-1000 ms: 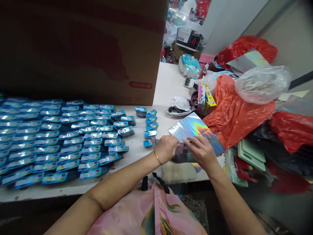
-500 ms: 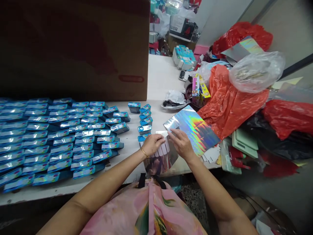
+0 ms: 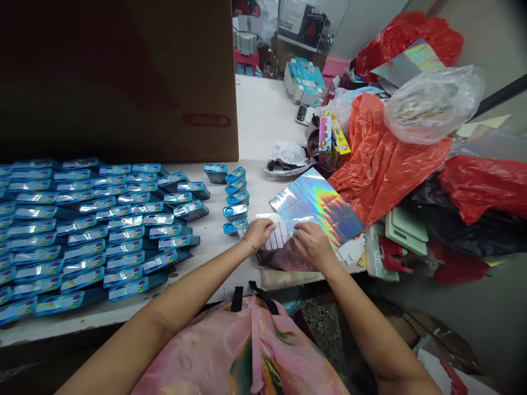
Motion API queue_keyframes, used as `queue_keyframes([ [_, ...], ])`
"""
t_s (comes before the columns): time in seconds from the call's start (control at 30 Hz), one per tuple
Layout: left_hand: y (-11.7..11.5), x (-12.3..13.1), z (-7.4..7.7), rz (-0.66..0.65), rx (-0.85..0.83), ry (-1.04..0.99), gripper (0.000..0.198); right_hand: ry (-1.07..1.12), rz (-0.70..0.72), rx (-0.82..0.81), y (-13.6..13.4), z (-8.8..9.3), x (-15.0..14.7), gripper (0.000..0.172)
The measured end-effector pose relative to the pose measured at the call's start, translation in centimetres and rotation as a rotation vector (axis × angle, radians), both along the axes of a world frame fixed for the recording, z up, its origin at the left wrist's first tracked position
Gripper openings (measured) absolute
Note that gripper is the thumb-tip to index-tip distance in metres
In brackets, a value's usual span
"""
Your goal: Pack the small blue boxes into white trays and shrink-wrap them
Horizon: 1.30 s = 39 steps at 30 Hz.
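Just in front of my body, my left hand (image 3: 259, 233) is closed with thumb and fingers on the left part of a shiny sheet of pale rectangular labels (image 3: 276, 236). At its right side my right hand (image 3: 310, 244) has its fingers drawn together in a pinch. What lies between those fingertips is hidden. Beyond my left hand, a short column of small blue boxes (image 3: 235, 211) stands on the table. A holographic silver sheet (image 3: 319, 206) lies just past my right hand.
Rows of blue boxes (image 3: 86, 236) fill the left of the white table (image 3: 263, 115). Behind them rises a large brown carton (image 3: 123, 82). Red plastic bags (image 3: 382, 153), a clear bag (image 3: 434, 104), small colourful cartons (image 3: 325, 134) and a pale green device (image 3: 405, 233) crowd the right.
My right hand has moved a little away from my left and lower. The sheet has tilted, so its lower part no longer hangs toward me. The whole view has shifted slightly.
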<state>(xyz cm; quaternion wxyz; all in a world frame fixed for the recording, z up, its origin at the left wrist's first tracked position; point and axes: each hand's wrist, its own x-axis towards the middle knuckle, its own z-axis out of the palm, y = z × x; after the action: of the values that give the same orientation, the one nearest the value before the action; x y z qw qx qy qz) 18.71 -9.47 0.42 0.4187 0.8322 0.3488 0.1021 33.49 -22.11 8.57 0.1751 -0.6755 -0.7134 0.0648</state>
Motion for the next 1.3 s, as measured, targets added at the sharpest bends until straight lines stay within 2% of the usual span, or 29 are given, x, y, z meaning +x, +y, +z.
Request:
queue_keyframes([
  [0.1, -0.1, 0.7, -1.2, 0.028, 0.030, -0.009, 0.022, 0.128, -0.117, -0.085, -0.4, 2.5, 0.6, 0.015],
  [0.17, -0.4, 0.4, -1.1, 0.080, -0.058, -0.104, 0.031, 0.258, -0.229, -0.126, 0.0, 3.1, 0.8, 0.014],
  [0.23, -0.9, -0.6, -0.4, 0.161, -0.342, -0.271, 0.040, 0.418, -0.316, -0.186, 0.8, 2.5, 0.8, 0.015],
  [0.33, -1.8, -3.1, 1.2, 0.306, -0.867, -0.477, 0.050, 0.723, -0.389, -0.266, 2.3, 0.4, -0.2, 0.017],
  [0.4, -2.2, -4.9, 2.0, 0.414, -0.993, -0.503, 0.048, 0.927, -0.432, -0.307, 3.1, -1.2, -1.4, 0.018],
  [0.5, -2.2, -7.6, 2.1, 0.561, -0.939, -0.466, 0.047, 1.142, -0.460, -0.393, 4.2, -3.5, -3.9, 0.019],
  [0.6, -1.5, -10.0, 1.2, 0.676, -0.857, -0.459, 0.040, 1.217, -0.434, -0.442, 5.6, -5.8, -6.6, 0.022],
  [0.67, -1.0, -11.4, 0.2, 0.745, -0.810, -0.476, 0.040, 1.151, -0.414, -0.415, 6.7, -7.2, -8.2, 0.022],
  [0.77, -0.2, -12.8, -1.8, 0.852, -0.741, -0.507, 0.041, 0.928, -0.395, -0.348, 8.5, -8.7, -9.9, 0.020],
  [0.9, 0.7, -13.3, -4.4, 0.943, -0.681, -0.535, 0.045, 0.691, -0.398, -0.283, 10.1, -9.5, -11.1, 0.016],
  [1.0, 1.1, -13.2, -5.5, 0.970, -0.662, -0.536, 0.048, 0.589, -0.388, -0.281, 10.6, -9.8, -11.5, 0.015],
  [1.3, 1.5, -12.9, -6.0, 0.998, -0.614, -0.497, 0.046, 0.430, -0.372, -0.309, 11.3, -10.2, -11.9, 0.015],
])
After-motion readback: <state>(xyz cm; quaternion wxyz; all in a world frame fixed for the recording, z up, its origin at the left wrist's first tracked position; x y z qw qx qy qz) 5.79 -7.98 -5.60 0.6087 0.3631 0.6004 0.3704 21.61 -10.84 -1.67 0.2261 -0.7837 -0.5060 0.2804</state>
